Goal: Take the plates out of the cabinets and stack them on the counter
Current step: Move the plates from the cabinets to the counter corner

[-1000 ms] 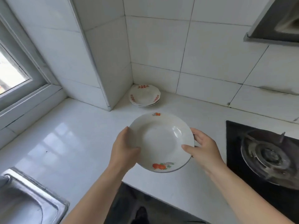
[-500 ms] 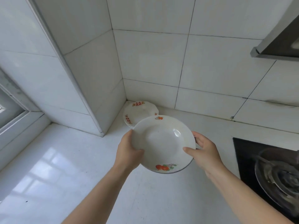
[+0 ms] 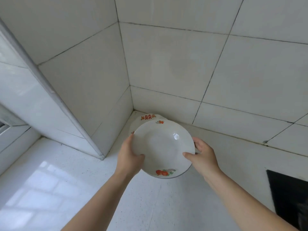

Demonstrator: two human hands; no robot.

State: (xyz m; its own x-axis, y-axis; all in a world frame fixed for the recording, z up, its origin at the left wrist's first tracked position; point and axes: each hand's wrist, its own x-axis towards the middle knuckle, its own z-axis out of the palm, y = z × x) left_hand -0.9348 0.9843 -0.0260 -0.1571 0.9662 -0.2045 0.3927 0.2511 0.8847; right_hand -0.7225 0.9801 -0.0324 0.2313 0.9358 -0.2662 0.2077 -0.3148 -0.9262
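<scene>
I see both forearms reaching forward from the bottom edge, converging on one white plate [image 3: 162, 148] with fruit prints on its rim. My left hand [image 3: 129, 155] clasps its left edge, thumb lying over the rim onto the inner face, the other fingers hidden beneath. My right hand [image 3: 202, 155] grips the right edge the same way, thumb on top, fingers curled behind. The plate is tilted toward me and held in the air above the white surface [image 3: 66, 189]. Behind it, in the tiled corner, sits the stack of plates [image 3: 147, 117], mostly hidden by the held one. A black hob [image 3: 288, 195] lies at the right.
</scene>
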